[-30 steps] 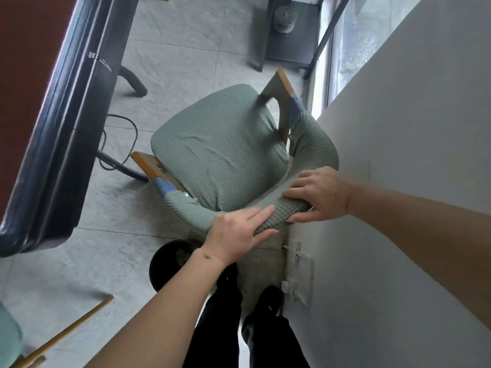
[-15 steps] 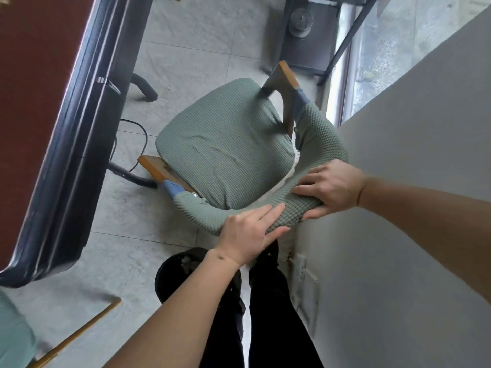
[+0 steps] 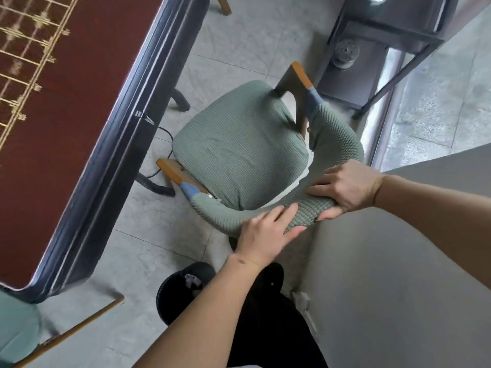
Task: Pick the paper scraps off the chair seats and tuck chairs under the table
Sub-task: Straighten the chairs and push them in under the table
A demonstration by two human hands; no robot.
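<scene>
From the head camera, looking down past the person's own arms, a chair [image 3: 239, 155] with a green knitted cover stands on the tiled floor [image 3: 233, 43] between the desk [image 3: 79, 107] on the left and a pale wall [image 3: 398, 274] on the right. Its seat faces the desk but sits well clear of the dark edge, so it is not tucked in yet. The seat looks bare; I can make out no paper scraps on it. The left hand [image 3: 265, 235] lies flat on the curved backrest [image 3: 305, 211] with its fingers spread and stretched forward, pressing rather than gripping. The right hand [image 3: 345, 188] is wrapped round the same backrest a little further along, fingers over the top and thumb beneath, closed on the padded rail. A black bin [image 3: 183, 290] stands by the person's legs with something pale crumpled inside, possibly collected paper, though it is too small to be sure. I judge the picking is finished for this chair and the tucking is in hand. The next move calls for a steady push toward the desk, keeping the wooden armrests [image 3: 170, 168] clear of the desk's legs [image 3: 155, 185] and the cable [image 3: 167, 139] trailing there. A second green chair [image 3: 16, 328] shows at the lower left corner.
</scene>
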